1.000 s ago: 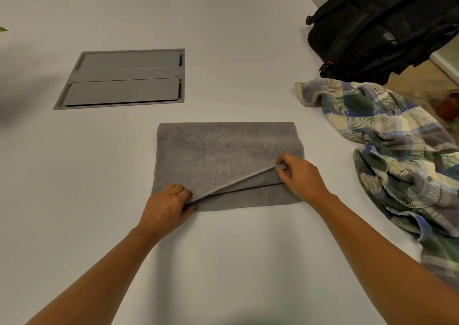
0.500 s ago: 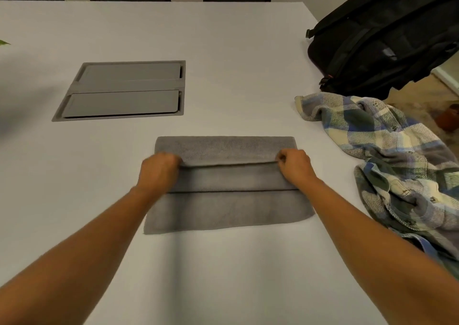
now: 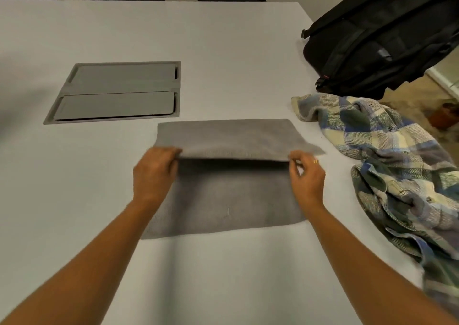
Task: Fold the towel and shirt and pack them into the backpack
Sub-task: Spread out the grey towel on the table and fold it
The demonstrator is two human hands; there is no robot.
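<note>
Towel (image 3: 223, 200), grey and the only one here, is lying flat in the middle of the white table (image 3: 223, 51), its long axis running left to right, square to the person working over it. Its upper layer is being held up off the lower one along the near edge, a dark shadow showing beneath. That layer is sloping away toward the far side of the table.

Starting at the left, a grey recessed hatch (image 3: 116, 93) with two lids is sitting in the tabletop, just beyond the towel's far left corner and apart from it. Next, the left hand (image 3: 155, 173) is gripping the left end of the raised edge, fingers curled round the cloth. Across the towel, the right hand (image 3: 306, 178), wearing a ring (image 3: 315, 161), is pinching the right end of the same edge between thumb and fingertips, the other fingers loosely bent. The layer's corner is sticking out past it to the right.

Further right, a single plaid shirt (image 3: 387, 155) in blue, green and cream is lying crumpled and spilling over the table's right edge, near the towel but not touching it. It is lying between the towel and the one black backpack (image 3: 380, 39), which is resting at the far right corner and overhanging the edge. Whether the backpack is touching the shirt or only sitting just beside it, I cannot tell.
</note>
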